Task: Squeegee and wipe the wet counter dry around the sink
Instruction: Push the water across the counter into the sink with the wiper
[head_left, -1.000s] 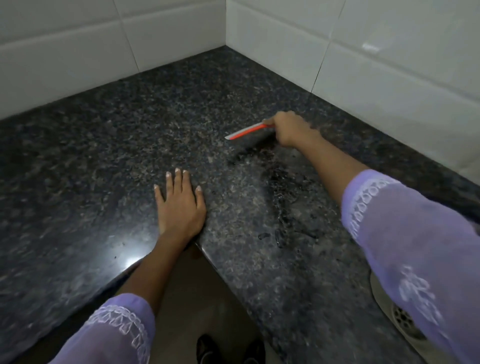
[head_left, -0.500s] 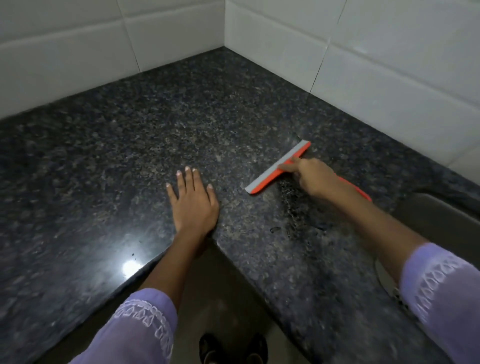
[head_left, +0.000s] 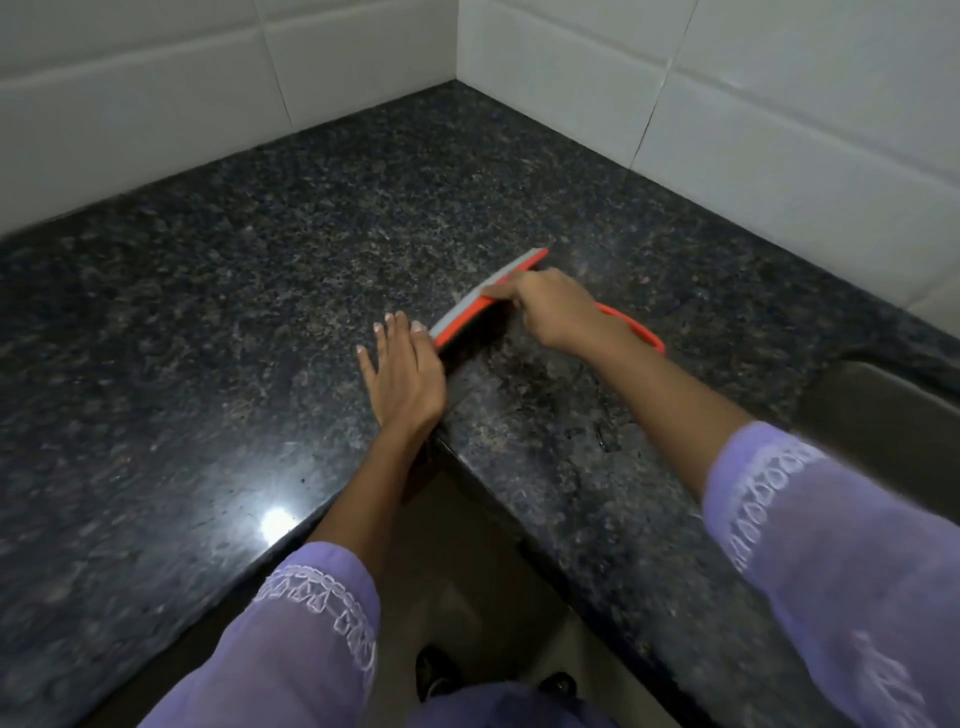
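From the head camera, the right hand (head_left: 558, 309) grips the squeegee (head_left: 480, 301) with the fingers closed over its orange body, just behind the grey blade. The blade edge lies on the counter (head_left: 260, 270) and runs diagonally, from near the left fingertips up and to the right. The looped orange handle (head_left: 636, 327) comes out behind the right wrist, toward the sink (head_left: 893, 415). The fingertips of the right hand sit near the middle of the blade, so both ends of the blade stick out free.

The left hand (head_left: 402, 376) lies flat on the counter, palm down, fingers stretched and close together, holding nothing. Its little finger side is just beside the lower end of the squeegee; I cannot tell if they touch.

Below the right forearm, the counter looks darker and wet, with some small drops. The sink is at the right edge, only partly in view. White tiles (head_left: 779, 130) meet in the corner behind the counter. Both arms wear lilac sleeves (head_left: 831, 545).
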